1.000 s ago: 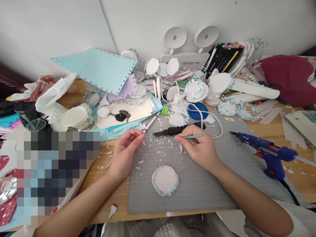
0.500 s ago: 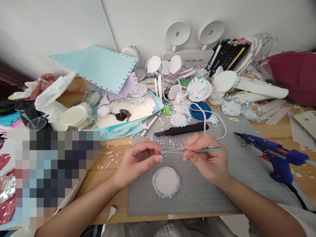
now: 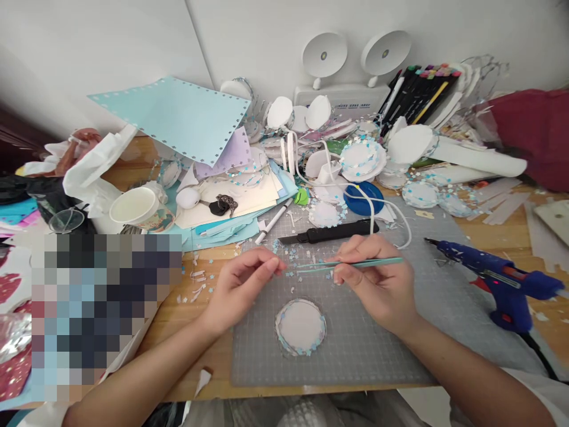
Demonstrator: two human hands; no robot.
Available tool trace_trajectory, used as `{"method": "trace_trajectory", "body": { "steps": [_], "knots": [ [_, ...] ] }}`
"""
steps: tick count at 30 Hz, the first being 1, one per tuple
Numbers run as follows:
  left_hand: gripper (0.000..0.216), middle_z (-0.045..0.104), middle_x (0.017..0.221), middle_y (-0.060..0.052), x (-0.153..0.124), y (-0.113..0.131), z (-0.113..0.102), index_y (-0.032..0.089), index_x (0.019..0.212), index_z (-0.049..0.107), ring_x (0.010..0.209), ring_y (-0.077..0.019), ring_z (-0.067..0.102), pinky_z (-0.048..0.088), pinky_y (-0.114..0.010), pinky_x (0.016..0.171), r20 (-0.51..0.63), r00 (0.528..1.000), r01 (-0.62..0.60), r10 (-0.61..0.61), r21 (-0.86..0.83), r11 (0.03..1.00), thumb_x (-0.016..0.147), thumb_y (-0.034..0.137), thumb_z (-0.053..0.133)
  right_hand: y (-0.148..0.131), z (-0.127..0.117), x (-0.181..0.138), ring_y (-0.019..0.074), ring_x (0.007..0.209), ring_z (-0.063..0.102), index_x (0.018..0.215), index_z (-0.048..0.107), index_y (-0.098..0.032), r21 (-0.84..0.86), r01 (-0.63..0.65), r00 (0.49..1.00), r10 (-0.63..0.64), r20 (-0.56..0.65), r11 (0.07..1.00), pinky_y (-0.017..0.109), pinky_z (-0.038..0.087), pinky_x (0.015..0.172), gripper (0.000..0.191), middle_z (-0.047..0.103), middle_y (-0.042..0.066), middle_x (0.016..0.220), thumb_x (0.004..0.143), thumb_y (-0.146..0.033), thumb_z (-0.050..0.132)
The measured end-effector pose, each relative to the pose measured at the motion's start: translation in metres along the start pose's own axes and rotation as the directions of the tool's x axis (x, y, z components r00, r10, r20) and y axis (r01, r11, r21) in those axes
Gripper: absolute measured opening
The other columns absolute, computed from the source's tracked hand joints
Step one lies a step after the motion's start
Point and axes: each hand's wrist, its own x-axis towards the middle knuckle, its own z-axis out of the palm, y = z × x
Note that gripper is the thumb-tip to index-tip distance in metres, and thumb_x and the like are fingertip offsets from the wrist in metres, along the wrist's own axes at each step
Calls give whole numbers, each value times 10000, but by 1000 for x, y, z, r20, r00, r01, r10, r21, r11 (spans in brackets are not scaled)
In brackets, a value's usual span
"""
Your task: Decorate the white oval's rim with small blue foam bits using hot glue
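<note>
Slim teal metal tweezers pinched in the right hand; left hand fingertips closed at their points

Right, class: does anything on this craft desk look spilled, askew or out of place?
Yes. Small blue and white paper bits lie strewn over the grey cutting mat between the left hand and the right hand, which grips teal tweezers. The blue glue gun lies on its side at the mat's right edge.

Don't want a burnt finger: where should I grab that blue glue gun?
Grip the glue gun by its handle, which juts toward you, coming from the near right. Its nozzle points left over the mat, so that side keeps a hand clear. The right hand holds tweezers.
</note>
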Motion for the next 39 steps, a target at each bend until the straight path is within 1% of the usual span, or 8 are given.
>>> {"method": "trace_trajectory", "body": {
  "steps": [3, 7, 15, 18, 22, 27, 32, 39],
  "knots": [
    [228, 583, 766, -30, 1, -4, -2, 171, 768, 674, 696, -138, 474, 383, -246, 656, -80, 996, 31, -41, -127, 991, 887, 300, 529, 5, -4, 3, 141, 583, 536, 784, 574, -237, -176, 46, 999, -43, 20, 983, 287, 439, 478, 81, 548, 13, 672, 815, -170, 609],
    [237, 547, 724, -30, 2, -3, -2, 152, 756, 648, 677, -138, 452, 366, -246, 630, -81, 992, 72, -97, -263, 962, 878, 304, 512, 14, -12, 4, 130, 571, 506, 757, 546, -222, -392, 173, 976, -103, 192, 904, 291, 406, 519, 117, 534, -6, 636, 807, -123, 583],
    [226, 516, 713, -31, 2, 2, -1, 143, 696, 596, 663, -137, 437, 350, -249, 607, -58, 993, 80, -102, -300, 950, 843, 302, 531, 20, -12, 4, 102, 546, 481, 732, 527, -202, -491, 200, 956, -58, 288, 848, 256, 370, 505, 122, 508, -20, 625, 804, -112, 565],
    [233, 515, 709, -32, 2, 1, -1, 144, 685, 590, 660, -139, 436, 350, -254, 605, -65, 993, 76, -99, -292, 953, 844, 302, 526, 20, -11, 4, 111, 547, 486, 737, 531, -209, -458, 184, 962, -63, 266, 870, 265, 378, 508, 120, 508, -20, 620, 806, -119, 568],
    [228, 529, 724, -21, 2, -1, -2, 146, 673, 594, 662, -125, 444, 360, -246, 612, -49, 996, 57, -73, -273, 960, 851, 275, 532, 12, -11, 7, 128, 553, 493, 737, 552, -223, -349, 151, 987, -120, 107, 925, 284, 381, 496, 121, 513, -12, 617, 799, -130, 599],
    [185, 581, 742, -18, 1, 0, -1, 150, 759, 648, 703, -123, 495, 395, -231, 661, 23, 998, 55, -53, -105, 993, 869, 269, 558, 5, -11, 7, 129, 547, 498, 762, 584, -232, -119, 95, 995, -99, -26, 988, 296, 398, 485, 113, 499, -6, 623, 811, -132, 601],
    [92, 632, 821, -43, 2, 1, 4, 138, 850, 683, 784, -137, 559, 433, -236, 723, 138, 990, 2, -5, 20, 1000, 835, 192, 609, 7, -4, -2, 123, 535, 496, 808, 591, -226, 67, 93, 996, -93, -7, 993, 308, 433, 514, 125, 507, -20, 603, 814, -101, 594],
    [76, 622, 805, -52, 0, -6, 5, 136, 851, 705, 745, -132, 547, 435, -242, 673, 237, 971, 2, 11, -53, 999, 795, 159, 660, 3, 4, -10, 148, 573, 517, 816, 591, -234, 43, 78, 996, -80, 46, 996, 322, 456, 523, 101, 560, -3, 617, 818, -133, 596]
  ]
}}
